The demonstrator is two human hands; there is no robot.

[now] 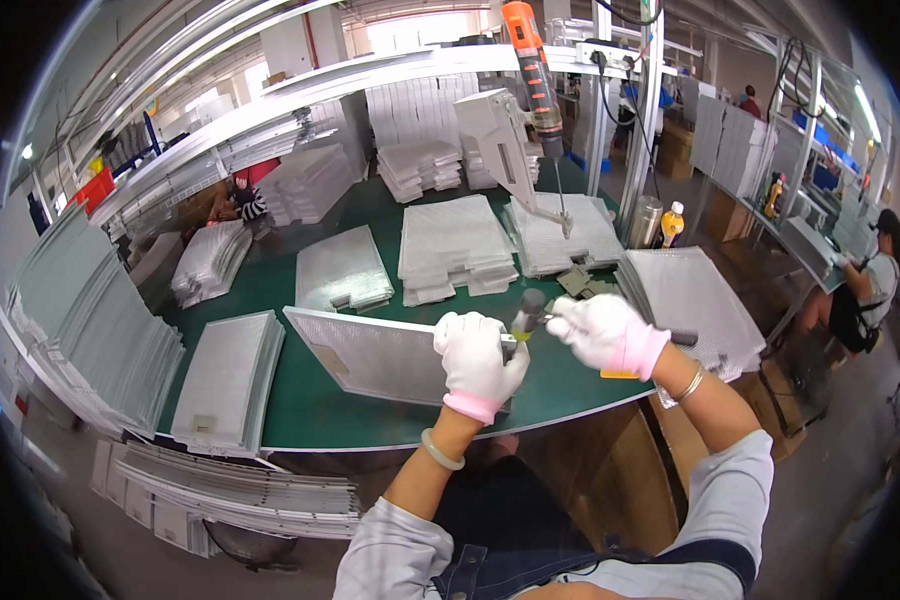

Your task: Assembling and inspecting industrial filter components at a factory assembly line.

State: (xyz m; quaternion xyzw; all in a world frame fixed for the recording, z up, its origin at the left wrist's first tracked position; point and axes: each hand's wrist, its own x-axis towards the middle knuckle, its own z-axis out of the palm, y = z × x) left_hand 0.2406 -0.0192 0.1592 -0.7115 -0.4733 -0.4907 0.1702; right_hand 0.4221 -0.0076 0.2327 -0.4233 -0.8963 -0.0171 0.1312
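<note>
A flat, silvery-white panel [375,355] stands tilted on its long edge on the green tabletop [320,425]. My left hand [477,362], in a white glove with a pink cuff, is closed on its right end. My right hand [605,335], gloved the same way, grips a small mallet [530,304] by its handle, which sticks out past the wrist side. The mallet's dark and yellow-green head is beside my left fingers at the panel's end. Whether it touches the panel I cannot tell.
Stacks of similar panels [455,240] fill the table's back; more stand at the left [90,310] and right [695,305]. An orange-and-black power screwdriver [535,70] hangs above on a bracket. Small greenish plates [582,282] lie behind my right hand. A bottle [673,225] and steel flask [645,220] stand at the right.
</note>
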